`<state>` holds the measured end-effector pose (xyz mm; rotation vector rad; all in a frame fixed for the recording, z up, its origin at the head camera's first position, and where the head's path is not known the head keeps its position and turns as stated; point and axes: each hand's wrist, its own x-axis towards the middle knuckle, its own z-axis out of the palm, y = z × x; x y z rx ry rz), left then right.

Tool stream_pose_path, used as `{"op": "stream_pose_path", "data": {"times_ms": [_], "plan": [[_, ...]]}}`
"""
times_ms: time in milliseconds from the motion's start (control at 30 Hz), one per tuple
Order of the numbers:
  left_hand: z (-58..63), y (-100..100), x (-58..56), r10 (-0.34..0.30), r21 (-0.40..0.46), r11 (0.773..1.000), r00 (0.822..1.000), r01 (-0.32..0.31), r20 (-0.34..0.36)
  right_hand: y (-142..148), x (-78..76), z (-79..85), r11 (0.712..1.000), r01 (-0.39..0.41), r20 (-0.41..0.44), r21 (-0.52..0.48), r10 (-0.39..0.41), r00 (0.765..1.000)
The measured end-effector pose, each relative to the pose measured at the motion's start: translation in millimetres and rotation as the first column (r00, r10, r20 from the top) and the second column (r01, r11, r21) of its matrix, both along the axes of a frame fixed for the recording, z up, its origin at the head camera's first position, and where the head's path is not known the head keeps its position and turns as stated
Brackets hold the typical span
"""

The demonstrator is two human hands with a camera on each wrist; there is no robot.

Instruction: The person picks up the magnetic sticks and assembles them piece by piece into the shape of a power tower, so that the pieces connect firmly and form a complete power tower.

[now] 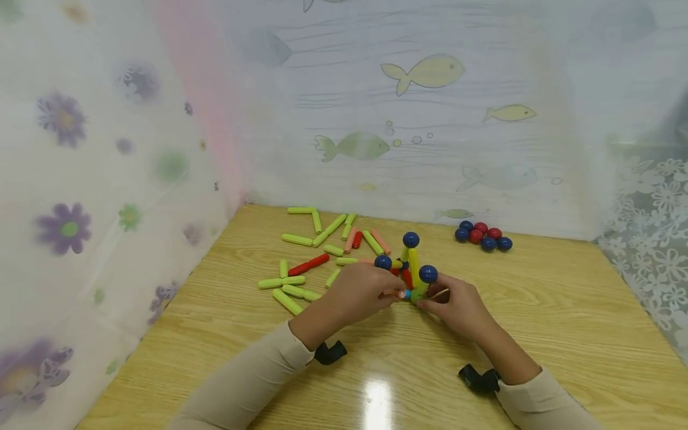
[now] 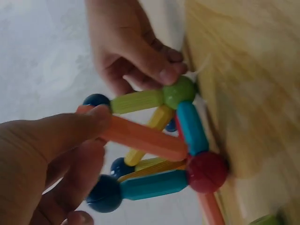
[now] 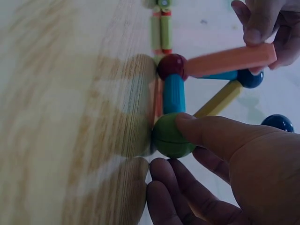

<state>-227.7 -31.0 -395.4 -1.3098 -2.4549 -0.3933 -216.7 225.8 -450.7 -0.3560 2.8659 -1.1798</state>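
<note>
My left hand [image 1: 362,292] pinches an orange stick [image 2: 145,136] near its upper end. The stick's other end meets a red ball [image 2: 207,172] at the foot of a frame built of sticks and balls. My right hand [image 1: 459,307] grips a green ball [image 3: 171,136] low on the frame, with the thumb on top and fingers below. A short teal stick [image 2: 192,126] joins the green and red balls. Another teal stick [image 2: 153,184] runs from the red ball to a blue ball [image 2: 104,193]. Yellow sticks [image 1: 413,266] rise to more blue balls, including the tallest one [image 1: 411,240].
Loose green sticks [image 1: 298,239], red sticks [image 1: 309,264] and orange sticks [image 1: 380,241] lie left of and behind the frame on the wooden table [image 1: 564,328]. Blue and red balls [image 1: 481,228] cluster at the back right. Patterned curtains [image 1: 344,179] stand behind and at the sides.
</note>
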Motion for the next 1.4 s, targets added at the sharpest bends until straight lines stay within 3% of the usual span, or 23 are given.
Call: {"op": "stream_pose_path", "data": {"times_ms": [133,567,700,800,867,933,1000,1067,1133,1200,1267,1333,1400], "plan": [[-8.2,3,-0.5,0.029,0.037,0.999,0.992,-0.024,-0.12,-1,-0.6,0.5,1.0,-0.001,0.0,0.004,0.001,1.0],[-18.7,12,-1.4,0.108,0.049,0.994,0.961,-0.098,-0.256,0,0.1,-1.1,1.0,0.001,-0.001,-0.003,-0.001,1.0],[-20.9,13,-1.9,0.122,0.088,0.991,0.935,-0.098,-0.333,0,0.2,-0.9,1.0,0.006,-0.002,-0.002,-0.006,1.0],[-22.5,12,-3.4,0.136,0.111,0.989,0.903,-0.099,-0.407,0,0.3,-0.8,1.0,0.009,-0.004,-0.004,-0.009,1.0],[-22.8,9,-5.6,0.174,0.138,0.983,0.881,-0.125,-0.441,0,0.5,-0.7,1.0,0.01,-0.003,-0.001,-0.01,1.0],[-23.1,6,-8.7,0.232,0.171,0.97,0.873,-0.174,-0.429,-1,0.8,-0.4,1.0,0.012,-0.003,0.001,-0.012,1.0],[-23.8,3,-12.7,0.308,0.199,0.948,0.873,-0.248,-0.378,-1,1.5,0.2,1.0,0.012,-0.001,-0.002,-0.012,1.0],[-25.2,0,-16.5,0.377,0.204,0.922,0.883,-0.329,-0.278,-1,2.3,1.1,1.0,0.01,-0.015,-0.012,-0.01,1.0],[-27.1,-3,-19.5,0.426,0.185,0.898,0.894,-0.4,-0.136,-2,3.2,2.5,1.0,0.009,-0.05,-0.023,-0.011,0.999],[-29.2,-6,-22.2,0.452,0.146,0.88,0.891,-0.452,0.035,-3,3.7,4.2,0.999,0.01,-0.101,-0.031,-0.013,0.995],[-31.7,-8,-24.8,0.441,0.109,0.876,0.871,-0.47,0.214,-4,4.3,6.2,1.0,0.013,-0.153,-0.029,-0.017,0.988],[-34.0,-10,-27.1,0.404,0.093,0.879,0.834,-0.468,0.376,-5,4.6,7.5,1.0,0.011,-0.191,-0.025,-0.016,0.981],[-35.3,-11,-29.2,0.362,0.088,0.886,0.796,-0.456,0.486,-6,5.0,8.4,1.0,0.005,-0.214,-0.021,-0.01,0.977]]}}
